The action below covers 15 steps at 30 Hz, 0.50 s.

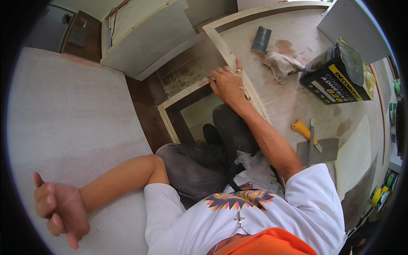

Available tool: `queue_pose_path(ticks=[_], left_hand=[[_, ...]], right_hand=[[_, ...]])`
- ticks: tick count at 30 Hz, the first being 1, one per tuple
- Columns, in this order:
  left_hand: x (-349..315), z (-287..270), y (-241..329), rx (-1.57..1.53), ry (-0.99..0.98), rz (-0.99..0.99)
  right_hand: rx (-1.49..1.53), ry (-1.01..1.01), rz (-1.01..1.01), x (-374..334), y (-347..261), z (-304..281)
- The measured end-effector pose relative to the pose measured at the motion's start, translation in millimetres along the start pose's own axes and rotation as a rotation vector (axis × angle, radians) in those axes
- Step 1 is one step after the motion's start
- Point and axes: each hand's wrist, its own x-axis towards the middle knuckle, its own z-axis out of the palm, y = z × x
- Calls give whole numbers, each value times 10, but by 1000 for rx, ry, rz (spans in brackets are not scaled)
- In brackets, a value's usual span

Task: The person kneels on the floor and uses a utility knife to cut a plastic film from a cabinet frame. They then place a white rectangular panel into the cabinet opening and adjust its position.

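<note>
My left hand lies palm up at the far left, over a large pale panel. Its fingers are loosely curled and apart, and I make out nothing held in them. My right hand, with a ring on it, is on the corner of a light wooden frame. Most of its fingers bend over the wood, while one finger stretches out along it. Under the hand, the frame surrounds an opening, and my bent knee in dark trousers is at its near side.
On the board at the right stand a black and yellow adhesive can, a crumpled rag and a dark flat plate. A yellow-handled tool lies across a grey scraper plate. A grey cabinet box stands at the back left.
</note>
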Motion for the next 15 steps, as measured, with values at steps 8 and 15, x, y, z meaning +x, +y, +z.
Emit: queue_pose_path(ticks=[8,15], left_hand=[[-113,152,-212,-109,32,-114],[251,1030,-387,-647,85,-160]], right_hand=[[147,115,118,160,70,-111],[186,190,210,345,215,-131]])
